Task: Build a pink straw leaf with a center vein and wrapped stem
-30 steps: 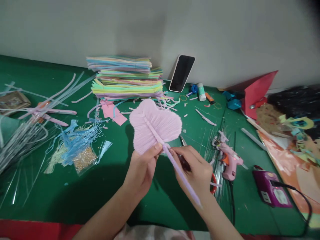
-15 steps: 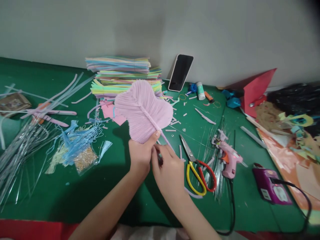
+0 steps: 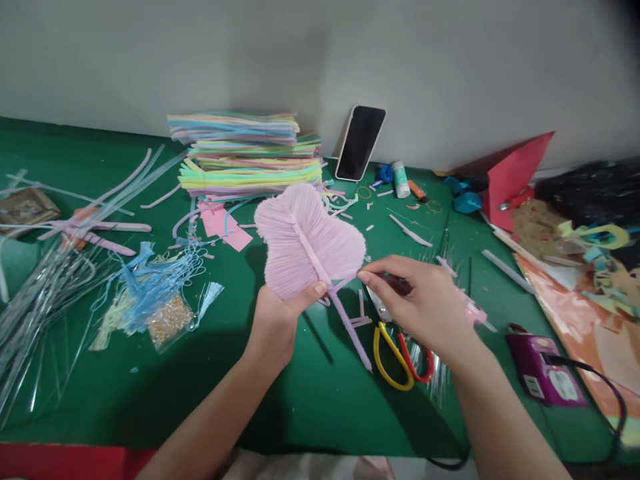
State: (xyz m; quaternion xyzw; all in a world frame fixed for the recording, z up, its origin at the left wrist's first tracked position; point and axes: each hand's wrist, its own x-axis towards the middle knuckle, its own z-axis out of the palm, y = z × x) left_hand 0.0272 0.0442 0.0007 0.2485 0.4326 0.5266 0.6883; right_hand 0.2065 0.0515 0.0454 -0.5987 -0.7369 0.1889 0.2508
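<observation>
My left hand (image 3: pixel 278 320) grips a pink heart-shaped fan (image 3: pixel 309 241) made of fuzzy pipe cleaners, thumb pressed at its base where the lilac stem (image 3: pixel 347 327) starts. The stem slants down to the right over the green table (image 3: pixel 150 373). My right hand (image 3: pixel 420 300) pinches a thin pink strand at the fan's right lower edge, fingers closed together. Scissors with yellow and red handles (image 3: pixel 395 347) lie just below my right hand.
A stack of pastel pipe cleaners (image 3: pixel 245 157) sits behind the fan. A phone (image 3: pixel 360 143) leans on the wall. A pink glue gun (image 3: pixel 473 312) is partly hidden by my right hand; a purple device (image 3: pixel 543 377) lies right. Tassels and beads (image 3: pixel 160 293) lie left.
The fan has swung back to the right and lower. My right hand left the stem base and moved right to the fan's edge, now covering the glue gun.
</observation>
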